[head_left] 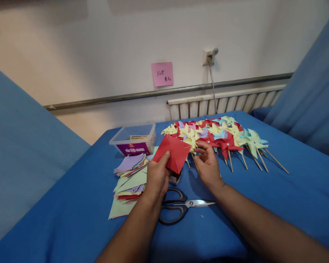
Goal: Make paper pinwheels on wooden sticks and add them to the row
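The left hand holds a red paper square up off the bench, near its middle, thumb on the face and fingers behind, clamped on the lower left corner so the sheet stands tilted like a diamond toward the camera. Held that way the sheet shows its creases and short cuts running in from the corners. The right hand hovers just beside the sheet's right corner, its fingers loosely curled and slightly apart, holding nothing that can be made out; the fingertips point toward the paper's edge.

Behind the sheet, along the far edge of the bench, lies a row of finished paper pinwheels in red, yellow, green and purple, their wooden sticks pointing back toward the person. The nearest sticks lie just under the right hand, close enough to get knocked. To the left sits a stack of coloured paper squares, fanned out untidily, and beyond it a clear plastic box with a purple label. A pair of scissors lies closed on the blue cloth between the two forearms, blades pointing right. A small object sits under the red sheet, mostly hidden. On the wall hang a pink note and a plugged socket.
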A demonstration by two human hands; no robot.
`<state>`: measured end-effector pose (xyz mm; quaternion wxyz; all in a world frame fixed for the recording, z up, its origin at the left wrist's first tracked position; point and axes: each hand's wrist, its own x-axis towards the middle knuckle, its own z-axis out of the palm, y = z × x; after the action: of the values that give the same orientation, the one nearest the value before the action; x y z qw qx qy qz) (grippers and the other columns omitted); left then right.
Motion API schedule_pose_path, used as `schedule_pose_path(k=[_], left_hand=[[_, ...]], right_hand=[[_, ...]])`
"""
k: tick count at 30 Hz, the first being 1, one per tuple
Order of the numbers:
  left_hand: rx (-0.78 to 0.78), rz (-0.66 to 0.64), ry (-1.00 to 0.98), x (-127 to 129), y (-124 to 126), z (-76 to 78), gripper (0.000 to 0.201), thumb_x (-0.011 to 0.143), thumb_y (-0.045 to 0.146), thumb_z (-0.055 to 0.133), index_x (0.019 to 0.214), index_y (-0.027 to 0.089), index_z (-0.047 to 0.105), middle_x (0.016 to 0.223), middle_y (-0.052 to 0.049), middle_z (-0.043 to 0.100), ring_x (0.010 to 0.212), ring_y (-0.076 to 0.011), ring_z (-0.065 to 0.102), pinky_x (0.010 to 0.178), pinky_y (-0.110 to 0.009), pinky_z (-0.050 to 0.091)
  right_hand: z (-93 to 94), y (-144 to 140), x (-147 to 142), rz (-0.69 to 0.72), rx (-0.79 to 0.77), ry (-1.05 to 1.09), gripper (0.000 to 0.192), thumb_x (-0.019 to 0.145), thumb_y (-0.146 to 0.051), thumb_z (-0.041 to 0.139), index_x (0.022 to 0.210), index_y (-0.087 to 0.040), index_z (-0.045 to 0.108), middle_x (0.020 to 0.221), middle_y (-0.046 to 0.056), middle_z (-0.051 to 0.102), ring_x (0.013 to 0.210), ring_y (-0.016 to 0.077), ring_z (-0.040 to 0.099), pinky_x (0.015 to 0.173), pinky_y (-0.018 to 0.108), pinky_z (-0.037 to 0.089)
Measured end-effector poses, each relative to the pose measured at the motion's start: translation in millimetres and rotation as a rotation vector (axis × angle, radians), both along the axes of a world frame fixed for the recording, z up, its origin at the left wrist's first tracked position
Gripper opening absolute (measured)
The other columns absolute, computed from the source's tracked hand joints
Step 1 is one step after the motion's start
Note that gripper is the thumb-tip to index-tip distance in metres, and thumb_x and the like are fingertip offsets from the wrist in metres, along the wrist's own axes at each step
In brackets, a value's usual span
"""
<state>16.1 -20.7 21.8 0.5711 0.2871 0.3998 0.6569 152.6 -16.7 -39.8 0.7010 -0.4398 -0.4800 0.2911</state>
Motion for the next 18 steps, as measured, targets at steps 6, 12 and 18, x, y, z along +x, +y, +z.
schedule_pose_path(k=[6, 12, 18], left_hand=[[0.003, -0.022, 0.048, -0.6, 1.4, -1.0, 0.038, 0.057, 0.025, 0.087, 0.091, 0.012, 0.073, 0.092, -0.009, 0.077, 0.081, -0.0237, 0.072, 0.079, -0.037, 0.058], [-0.017, -0.04, 0.06, -0.2, 0.4, -1.5, 0.036, 0.057, 0.025, 0.086, 0.088, 0.012, 0.074, 0.09, -0.009, 0.077, 0.076, -0.023, 0.072, 0.076, -0.036, 0.058], [-0.019, -0.058, 0.035, -2.0, 0.8, -1.8, 0.037, 0.057, 0.024, 0.086, 0.09, 0.012, 0.073, 0.089, -0.008, 0.076, 0.073, -0.0195, 0.07, 0.075, -0.033, 0.056]], right_hand=[[3.4, 3.1, 0.0, 0.122, -0.107, 0.265, 0.023, 0.082, -0.035, 0.062, 0.103, -0.025, 0.059, 0.097, 0.003, 0.065, 0.082, 0.0166, 0.062, 0.078, 0.034, 0.05], [9.4, -7.2, 1.2, 0.081, -0.015, 0.049, 0.029, 0.082, -0.025, 0.06, 0.111, -0.026, 0.06, 0.111, 0.006, 0.063, 0.097, 0.0199, 0.062, 0.081, 0.035, 0.051], [21.1, -21.7, -0.4, 0.034, 0.219, -0.394, 0.04, 0.077, -0.013, 0.064, 0.113, -0.029, 0.064, 0.15, 0.005, 0.033, 0.139, 0.0272, 0.035, 0.112, 0.048, 0.033]])
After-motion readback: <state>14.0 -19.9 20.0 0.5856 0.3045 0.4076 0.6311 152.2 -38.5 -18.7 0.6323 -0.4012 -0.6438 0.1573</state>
